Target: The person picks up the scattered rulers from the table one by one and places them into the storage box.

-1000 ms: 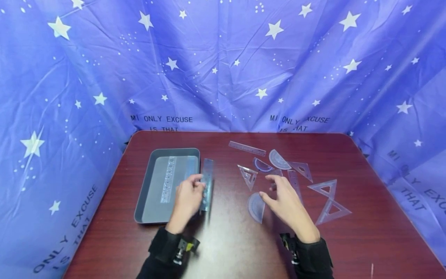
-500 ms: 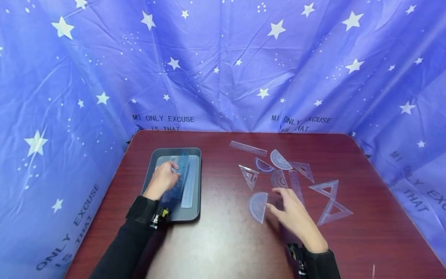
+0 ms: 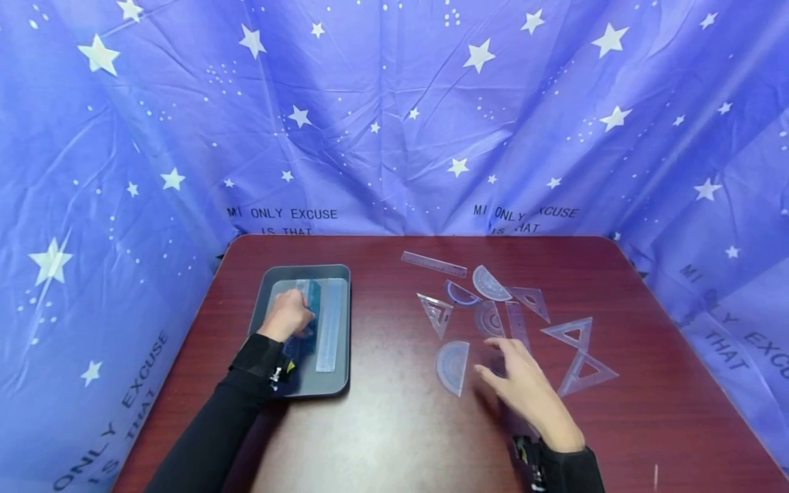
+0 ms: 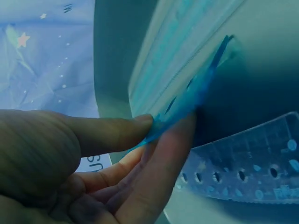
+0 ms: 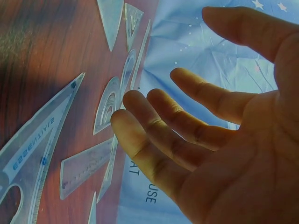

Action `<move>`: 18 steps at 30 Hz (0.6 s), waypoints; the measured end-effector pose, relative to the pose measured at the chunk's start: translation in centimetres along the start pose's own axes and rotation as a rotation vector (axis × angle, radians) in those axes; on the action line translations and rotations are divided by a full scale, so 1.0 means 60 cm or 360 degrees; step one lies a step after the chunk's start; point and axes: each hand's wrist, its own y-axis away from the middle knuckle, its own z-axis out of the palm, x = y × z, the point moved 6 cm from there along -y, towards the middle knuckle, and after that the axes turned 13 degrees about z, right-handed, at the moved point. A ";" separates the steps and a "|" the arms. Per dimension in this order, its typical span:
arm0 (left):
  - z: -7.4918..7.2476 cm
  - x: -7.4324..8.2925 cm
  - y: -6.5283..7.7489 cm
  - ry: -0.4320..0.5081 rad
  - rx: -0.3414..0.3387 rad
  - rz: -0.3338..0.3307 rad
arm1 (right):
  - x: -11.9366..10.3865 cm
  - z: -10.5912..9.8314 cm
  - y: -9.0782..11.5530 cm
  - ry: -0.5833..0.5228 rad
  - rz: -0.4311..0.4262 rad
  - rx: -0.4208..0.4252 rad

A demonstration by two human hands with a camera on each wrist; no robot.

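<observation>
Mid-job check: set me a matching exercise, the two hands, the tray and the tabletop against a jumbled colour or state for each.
1. Left hand
2. Right hand
3. Tray
4. Tabletop

A. Grey
B. Fingers relaxed, holding nothing
C. Dark red
D. Pinching a blue ruler

Pairs: 1-D, 2-B, 3-A, 4-C

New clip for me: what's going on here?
A person's left hand pinches a tilted blue ruler at the gray tray, where two clear rulers lie. The right hand holds nothing, its fingers near a half-round protractor. Set squares and more measuring pieces lie loose on the table.
</observation>
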 end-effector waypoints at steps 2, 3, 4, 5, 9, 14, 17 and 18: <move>0.015 -0.027 -0.012 0.0010 0.0024 0.0019 | 0.002 -0.001 0.001 -0.0004 0.0005 0.0000; 0.018 -0.030 -0.014 0.0022 0.0022 0.0007 | 0.003 -0.002 0.001 -0.0003 0.0005 0.0001; 0.021 -0.037 -0.016 0.0030 0.0024 0.0002 | 0.003 -0.002 0.001 -0.0003 0.0003 0.0001; 0.025 -0.045 -0.018 0.0036 0.0033 0.0002 | 0.004 -0.002 0.001 -0.0001 0.0004 0.0002; 0.029 -0.060 -0.022 -0.0021 0.0001 -0.0001 | 0.009 -0.003 -0.002 0.0013 0.0016 -0.0002; 0.004 0.003 0.005 -0.0155 0.0007 0.0038 | 0.015 -0.004 -0.006 0.0044 0.0058 -0.0032; -0.018 0.072 0.031 -0.0252 -0.0005 -0.0031 | 0.017 -0.008 -0.010 0.0059 0.0074 -0.0042; -0.025 0.094 0.040 -0.0263 -0.0023 -0.0069 | 0.017 -0.009 -0.011 0.0063 0.0077 -0.0045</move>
